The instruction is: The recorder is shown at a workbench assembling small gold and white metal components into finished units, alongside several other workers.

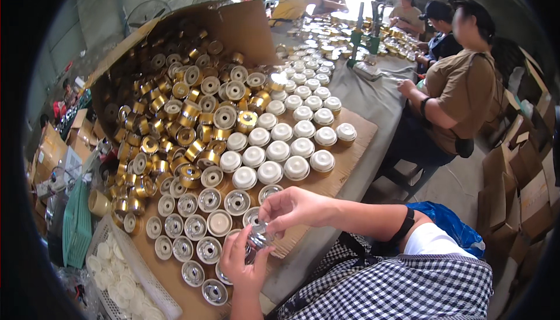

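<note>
Low over the near end of the table, my left hand (242, 267) and my right hand (296, 208) come together around a shiny silver metal cup (260, 236). My left fingers grip it from below and the side, while my right thumb and fingertips pinch its upper edge. The fingers partly cover it. Just left of my hands stand rows of open silver cups (194, 226), one topped with a white disc (220, 223). Beyond them are rows of white-capped cups (278, 151) on a cardboard sheet (350, 165).
A large cardboard box (248, 28) lies open, spilling a heap of gold metal cups (175, 127). At the lower left a white plastic basket (166, 302) holds white discs (119, 270). A co-worker in brown (466, 86) sits across the grey-covered table (379, 107); cartons (531, 174) stack at right.
</note>
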`<state>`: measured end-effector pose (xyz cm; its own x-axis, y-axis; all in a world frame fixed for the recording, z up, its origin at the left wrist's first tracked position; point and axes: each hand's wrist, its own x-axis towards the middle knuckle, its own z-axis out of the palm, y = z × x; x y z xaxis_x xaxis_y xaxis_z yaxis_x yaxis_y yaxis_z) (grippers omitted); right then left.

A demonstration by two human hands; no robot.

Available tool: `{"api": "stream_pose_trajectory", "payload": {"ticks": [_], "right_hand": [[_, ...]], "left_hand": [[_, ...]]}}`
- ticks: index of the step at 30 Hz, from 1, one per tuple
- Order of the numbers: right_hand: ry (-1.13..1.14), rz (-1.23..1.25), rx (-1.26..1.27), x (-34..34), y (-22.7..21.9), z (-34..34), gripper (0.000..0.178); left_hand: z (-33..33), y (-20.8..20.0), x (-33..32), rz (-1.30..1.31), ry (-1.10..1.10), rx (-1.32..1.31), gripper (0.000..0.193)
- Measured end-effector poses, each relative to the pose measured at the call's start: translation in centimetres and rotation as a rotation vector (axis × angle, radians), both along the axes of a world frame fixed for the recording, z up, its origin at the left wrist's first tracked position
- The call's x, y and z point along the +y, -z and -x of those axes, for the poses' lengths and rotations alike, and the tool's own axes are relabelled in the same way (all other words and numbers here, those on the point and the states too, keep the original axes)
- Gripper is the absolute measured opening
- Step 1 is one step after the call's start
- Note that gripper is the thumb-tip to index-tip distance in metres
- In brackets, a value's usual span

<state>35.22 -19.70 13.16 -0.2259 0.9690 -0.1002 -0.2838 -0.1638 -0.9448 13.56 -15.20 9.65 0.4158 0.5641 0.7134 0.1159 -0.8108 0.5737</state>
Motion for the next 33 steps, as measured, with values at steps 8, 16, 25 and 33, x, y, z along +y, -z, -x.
{"api": "stream_pose_trajectory", "payload": {"ticks": [8,16,25,33], "right_hand": [[-0.045,-0.258,-0.32,-0.4,-1.6,-0.5,0.037],[-0.102,-0.715,-0.71,0.1,-6.2,0.0,0.043],[-0.281,-0.866,-0.728,3.5,-9.0,2.8,0.033],[-0.125,-0.953,-0.789,5.0,-8.8,4.5,0.054]], "left_hand": [[0.6,1.3,-0.8,0.801,0.225,-0.174,0.052],[0.9,0.7,0.2,1.738,0.61,-0.381,0.058],[2.2,0.1,0.5,1.69,1.291,-0.487,0.068],[2.4,0.0,0.4,1.44,1.039,-0.734,0.059]]}}
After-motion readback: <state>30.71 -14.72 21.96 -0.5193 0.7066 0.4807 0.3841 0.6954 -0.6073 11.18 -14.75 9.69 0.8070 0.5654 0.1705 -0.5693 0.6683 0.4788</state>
